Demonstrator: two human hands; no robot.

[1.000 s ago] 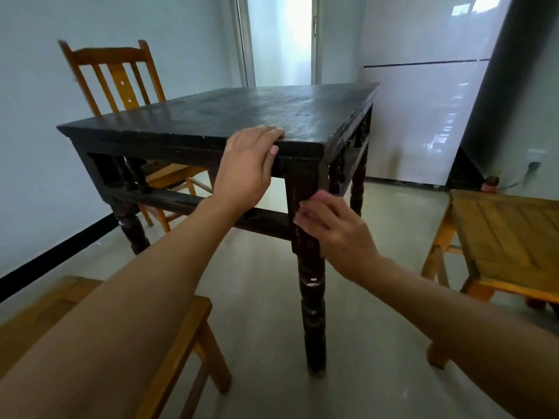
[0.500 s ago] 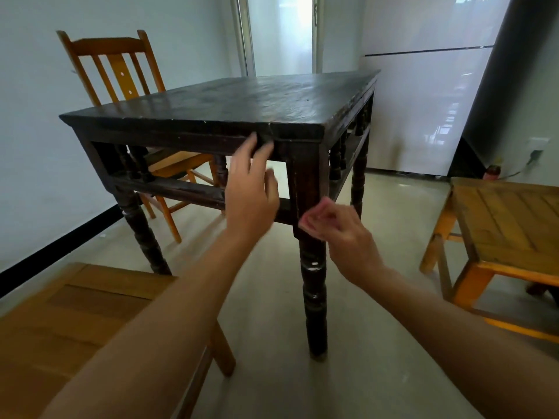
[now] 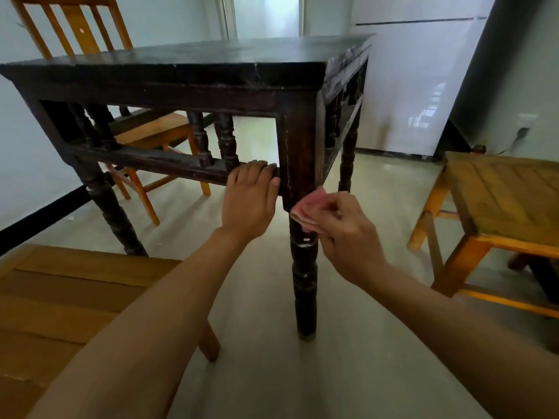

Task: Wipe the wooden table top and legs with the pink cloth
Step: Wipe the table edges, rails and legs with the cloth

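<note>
Pink cloth (image 3: 308,207) is held bunched in the right hand (image 3: 344,234), fingers curled round it, and pressed against the near corner leg (image 3: 302,267) of the dark wooden table (image 3: 211,60), where square post meets turned section. Lower rail (image 3: 169,163) is gripped by the left hand (image 3: 249,201), fingers hooked over it, just beside that leg. Orange chair (image 3: 90,34) is seen behind the table.

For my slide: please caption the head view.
Right hand presses pink cloth on table leg; left hand grips the rail.
</note>
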